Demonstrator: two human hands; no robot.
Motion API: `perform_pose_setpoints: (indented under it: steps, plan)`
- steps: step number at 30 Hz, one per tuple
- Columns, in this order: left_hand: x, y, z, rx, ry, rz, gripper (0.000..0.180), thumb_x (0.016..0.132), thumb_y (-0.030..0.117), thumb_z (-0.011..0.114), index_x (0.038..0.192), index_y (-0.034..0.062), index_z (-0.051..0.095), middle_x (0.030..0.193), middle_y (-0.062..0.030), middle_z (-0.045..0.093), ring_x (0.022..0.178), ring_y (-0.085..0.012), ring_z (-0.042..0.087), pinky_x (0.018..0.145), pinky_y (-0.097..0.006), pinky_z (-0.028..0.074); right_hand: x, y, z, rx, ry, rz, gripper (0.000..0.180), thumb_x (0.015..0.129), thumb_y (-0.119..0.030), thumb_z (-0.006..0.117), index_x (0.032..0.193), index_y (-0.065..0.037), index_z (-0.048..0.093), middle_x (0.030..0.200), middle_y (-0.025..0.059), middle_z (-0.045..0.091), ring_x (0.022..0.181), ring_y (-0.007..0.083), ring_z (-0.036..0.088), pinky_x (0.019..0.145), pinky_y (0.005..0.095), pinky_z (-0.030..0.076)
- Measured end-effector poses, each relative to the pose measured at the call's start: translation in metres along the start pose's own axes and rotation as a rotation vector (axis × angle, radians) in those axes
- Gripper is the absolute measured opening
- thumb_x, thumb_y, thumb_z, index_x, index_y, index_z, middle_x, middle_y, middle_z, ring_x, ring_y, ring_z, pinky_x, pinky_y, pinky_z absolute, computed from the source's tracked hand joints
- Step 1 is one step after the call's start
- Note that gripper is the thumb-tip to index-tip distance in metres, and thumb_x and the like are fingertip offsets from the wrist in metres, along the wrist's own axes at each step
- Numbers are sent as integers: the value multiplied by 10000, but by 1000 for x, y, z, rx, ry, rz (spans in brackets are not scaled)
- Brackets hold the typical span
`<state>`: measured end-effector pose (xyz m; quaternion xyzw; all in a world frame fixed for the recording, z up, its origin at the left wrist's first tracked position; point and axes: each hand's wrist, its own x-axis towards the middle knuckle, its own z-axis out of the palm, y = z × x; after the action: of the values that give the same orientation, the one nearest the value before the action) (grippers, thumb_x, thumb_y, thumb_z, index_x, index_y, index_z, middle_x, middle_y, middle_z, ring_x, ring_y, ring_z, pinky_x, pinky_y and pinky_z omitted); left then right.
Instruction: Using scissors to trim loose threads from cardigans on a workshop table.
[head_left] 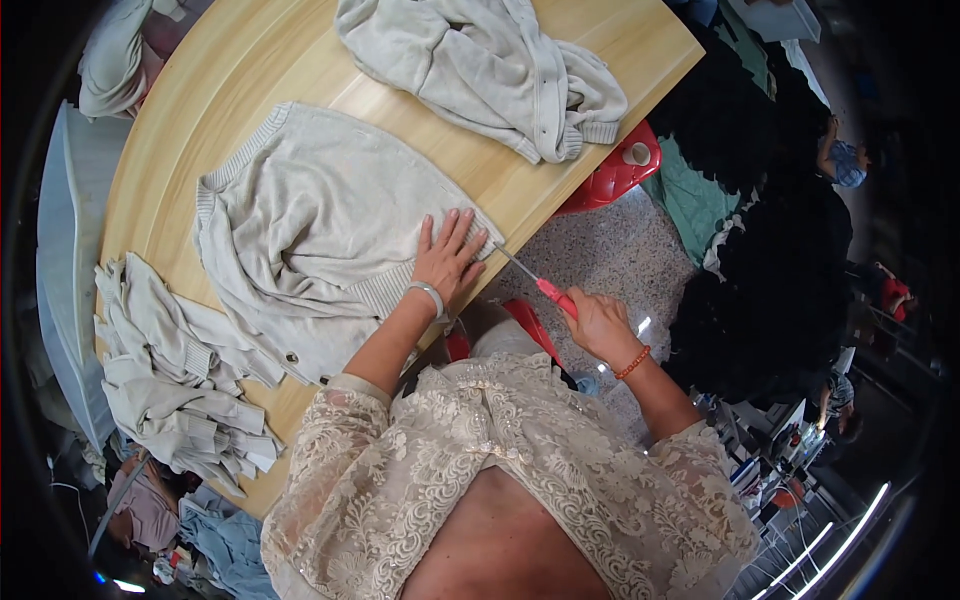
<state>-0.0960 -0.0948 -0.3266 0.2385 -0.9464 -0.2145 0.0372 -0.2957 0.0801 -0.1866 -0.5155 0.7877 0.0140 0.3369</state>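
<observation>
Resting on knit, head view: left hand [447,262], palm down, fingers spread.
Right hand [600,325]: wrapped round red-handled tool [556,298]; its thin shaft reaches the garment's ribbed edge, contact hard to tell.
Pale knit garment [330,210]: rumpled, near the table's near edge, under left hand.
Table [165,185]: light wood grain, left edge appearing curved; second garment [480,80] toward the far side, loose knit pieces [190,370] heaped left.
Floor [590,240]: speckled; red stool [610,183] beside table, white cup [636,154] on it.
Room, right: large black heap [760,260], green cloth [690,190] alongside, bright light tubes [845,545] lower down.
</observation>
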Motion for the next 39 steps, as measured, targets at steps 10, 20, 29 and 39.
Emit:
perform_pose_setpoints:
  steps: [10,20,29,39]
  plan:
    - [3,-3,0,-30,10,10,499,879,363,603,1351,221,520,1547,-95,299,1441,-286,241,1155,-566,91,21,-14,-13,31,1,3,255,887,-287,604,969,-49,567,793,226,649,783,429,632,725,534,478]
    - [1,-4,-1,-24,2,10,502,870,366,610,1344,221,528,1544,-98,304,1437,-290,248,1155,-564,90,16,-15,-11,60,-15,25,296,895,-331,597,965,-43,586,823,233,653,822,429,628,757,531,471]
    - [7,-3,-1,-57,6,15,540,858,363,613,1366,211,508,1553,-97,285,1447,-287,220,1153,-567,81,0,-11,-27,61,-169,43,305,891,-324,587,987,-36,607,879,235,667,888,423,638,801,523,486]
    - [-10,-16,-19,-362,195,-37,468,792,314,682,1230,161,620,1501,-120,372,1426,-318,275,1131,-604,131,45,-28,-21,173,206,-120,247,875,-270,642,973,-45,612,820,236,650,796,436,625,703,522,487]
